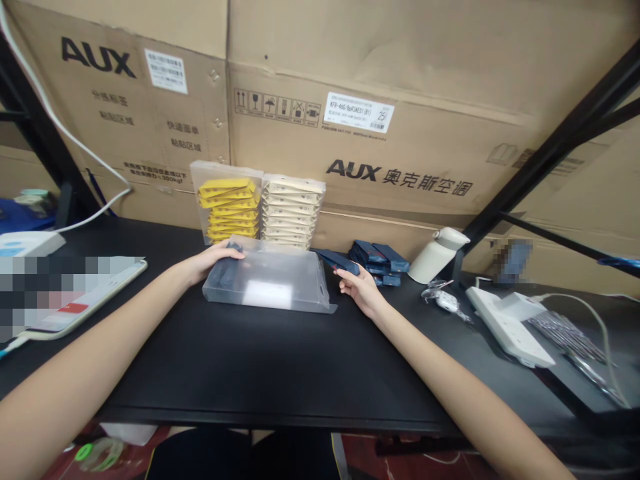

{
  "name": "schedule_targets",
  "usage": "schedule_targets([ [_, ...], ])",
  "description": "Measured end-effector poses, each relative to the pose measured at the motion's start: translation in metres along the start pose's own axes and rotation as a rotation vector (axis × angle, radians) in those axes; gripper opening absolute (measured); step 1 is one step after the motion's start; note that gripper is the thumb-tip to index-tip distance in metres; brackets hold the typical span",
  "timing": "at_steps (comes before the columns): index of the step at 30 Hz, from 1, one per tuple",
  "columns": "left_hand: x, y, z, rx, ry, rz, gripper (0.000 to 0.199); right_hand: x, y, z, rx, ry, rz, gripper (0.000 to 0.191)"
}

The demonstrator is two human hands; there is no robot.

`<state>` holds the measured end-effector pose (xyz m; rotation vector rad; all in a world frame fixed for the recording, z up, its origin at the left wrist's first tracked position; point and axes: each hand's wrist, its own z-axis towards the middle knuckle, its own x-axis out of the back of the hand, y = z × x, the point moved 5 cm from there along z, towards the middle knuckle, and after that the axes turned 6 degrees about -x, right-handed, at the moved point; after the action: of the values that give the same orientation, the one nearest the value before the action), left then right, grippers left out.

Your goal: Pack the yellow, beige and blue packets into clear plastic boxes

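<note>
A clear plastic box (270, 277) lies on its side on the black table (280, 367), its open end toward the right. My left hand (213, 259) grips its left end, where something dark blue shows through the plastic. Between the fingers of my right hand (357, 283) is a dark blue packet (340, 261), held just right of the box's open end. Several more dark blue packets (383, 260) are piled behind my right hand. At the back stand two clear boxes, one with yellow packets (230, 210), the other with cream packets (291, 213).
A cream bottle (435, 257) leans at the back right, near a small white item (447, 301). Farther right are a white power strip (510, 327) and wrapped pens (567, 337). A tablet (85, 300) lies at the left. Cardboard boxes (425, 153) line the back.
</note>
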<state>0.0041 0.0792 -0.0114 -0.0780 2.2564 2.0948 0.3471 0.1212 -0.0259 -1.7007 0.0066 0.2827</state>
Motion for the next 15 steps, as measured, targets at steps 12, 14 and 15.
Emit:
schedule_targets([
  [12,0.0023,-0.0019,0.0026,-0.006,0.025,0.022,0.058,0.0019,0.0014,0.0018,0.006,-0.018,0.031,0.028],
  [14,0.0024,-0.0018,0.0029,-0.014,0.02,0.031,0.058,0.0028,0.0031,0.003,0.016,-0.017,0.028,0.031],
  [15,0.002,-0.0013,0.0029,-0.023,0.017,0.042,0.057,0.0034,0.0041,0.0038,0.021,-0.017,0.026,0.033],
])
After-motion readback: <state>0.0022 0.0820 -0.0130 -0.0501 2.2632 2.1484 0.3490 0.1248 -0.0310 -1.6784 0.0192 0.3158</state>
